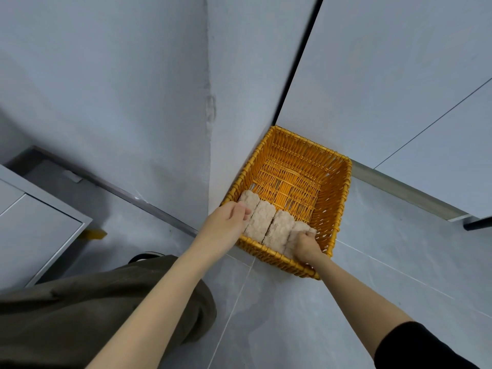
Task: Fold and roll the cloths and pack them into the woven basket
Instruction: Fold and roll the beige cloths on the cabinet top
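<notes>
An orange woven basket (pixel 335 198) stands on the grey floor against a wall corner. Several beige rolled cloths (pixel 262 222) lie side by side along its near wall. My left hand (pixel 226 222) rests on the leftmost roll (pixel 249 199), fingers curled over it. At the other end of the row, my right hand (pixel 308 247) grips the rightmost roll (pixel 298 230) and presses it against the basket's right side. The far half of the basket shows bare weave.
Grey walls meet in a corner just behind the basket, with a dark gap (pixel 298 65) running up. A metal skirting strip (pixel 399 187) runs right. A grey cabinet (pixel 34 225) stands at left. My olive trouser leg (pixel 93 310) fills the lower left.
</notes>
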`<action>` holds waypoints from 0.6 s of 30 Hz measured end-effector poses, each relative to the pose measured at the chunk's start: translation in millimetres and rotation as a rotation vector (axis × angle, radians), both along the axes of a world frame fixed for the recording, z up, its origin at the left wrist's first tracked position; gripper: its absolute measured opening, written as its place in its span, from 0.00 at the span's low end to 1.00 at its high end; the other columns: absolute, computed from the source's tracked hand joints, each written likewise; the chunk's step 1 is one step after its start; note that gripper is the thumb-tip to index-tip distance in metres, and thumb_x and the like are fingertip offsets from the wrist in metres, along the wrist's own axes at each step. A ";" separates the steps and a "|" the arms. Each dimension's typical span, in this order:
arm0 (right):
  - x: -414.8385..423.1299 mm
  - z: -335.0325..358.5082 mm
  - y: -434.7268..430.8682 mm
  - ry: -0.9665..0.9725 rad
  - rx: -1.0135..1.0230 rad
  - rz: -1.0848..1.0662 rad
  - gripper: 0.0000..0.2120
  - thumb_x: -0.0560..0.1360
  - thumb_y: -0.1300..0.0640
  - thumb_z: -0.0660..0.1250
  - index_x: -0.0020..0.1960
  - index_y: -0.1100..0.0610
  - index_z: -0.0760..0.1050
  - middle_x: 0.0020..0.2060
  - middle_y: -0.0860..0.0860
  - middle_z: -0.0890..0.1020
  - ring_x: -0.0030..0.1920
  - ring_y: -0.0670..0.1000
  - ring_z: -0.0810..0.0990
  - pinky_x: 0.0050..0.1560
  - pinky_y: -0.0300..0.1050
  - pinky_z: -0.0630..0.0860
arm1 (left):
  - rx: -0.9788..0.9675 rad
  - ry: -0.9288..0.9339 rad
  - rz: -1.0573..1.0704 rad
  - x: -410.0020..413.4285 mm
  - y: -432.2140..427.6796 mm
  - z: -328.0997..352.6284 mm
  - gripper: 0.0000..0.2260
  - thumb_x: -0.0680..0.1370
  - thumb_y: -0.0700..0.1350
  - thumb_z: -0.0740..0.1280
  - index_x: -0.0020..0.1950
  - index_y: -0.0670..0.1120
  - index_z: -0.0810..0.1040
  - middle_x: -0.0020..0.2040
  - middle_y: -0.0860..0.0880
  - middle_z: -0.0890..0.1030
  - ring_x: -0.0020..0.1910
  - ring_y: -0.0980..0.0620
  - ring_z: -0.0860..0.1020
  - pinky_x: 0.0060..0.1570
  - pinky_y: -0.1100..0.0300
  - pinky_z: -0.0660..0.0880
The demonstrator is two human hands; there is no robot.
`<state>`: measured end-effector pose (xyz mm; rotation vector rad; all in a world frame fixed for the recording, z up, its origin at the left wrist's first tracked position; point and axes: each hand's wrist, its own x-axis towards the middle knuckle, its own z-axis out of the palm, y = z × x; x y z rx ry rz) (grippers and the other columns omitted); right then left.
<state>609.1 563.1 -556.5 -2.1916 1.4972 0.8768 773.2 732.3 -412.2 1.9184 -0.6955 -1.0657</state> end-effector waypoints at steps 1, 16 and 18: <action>0.3 3.9 0.2 0.003 0.002 0.028 0.21 0.82 0.58 0.49 0.71 0.69 0.59 0.68 0.63 0.68 0.69 0.61 0.66 0.73 0.54 0.58 | -0.002 -0.004 0.000 0.4 -0.7 1.7 0.13 0.83 0.50 0.51 0.54 0.52 0.74 0.50 0.55 0.78 0.52 0.54 0.76 0.51 0.58 0.72; 17.5 162.6 18.3 -0.836 -0.033 0.082 0.12 0.78 0.54 0.64 0.61 0.47 0.74 0.44 0.39 0.79 0.43 0.39 0.78 0.38 0.29 0.70 | -0.108 -0.004 0.076 3.1 25.0 70.3 0.06 0.82 0.45 0.58 0.53 0.54 0.73 0.57 0.52 0.78 0.56 0.52 0.76 0.54 0.59 0.72; 22.4 194.3 33.2 -0.904 -0.001 0.127 0.10 0.78 0.52 0.64 0.58 0.43 0.74 0.45 0.40 0.81 0.44 0.39 0.80 0.40 0.29 0.71 | -0.129 -0.015 0.103 3.1 38.9 88.8 0.06 0.81 0.44 0.58 0.53 0.54 0.73 0.57 0.51 0.78 0.57 0.52 0.76 0.56 0.58 0.72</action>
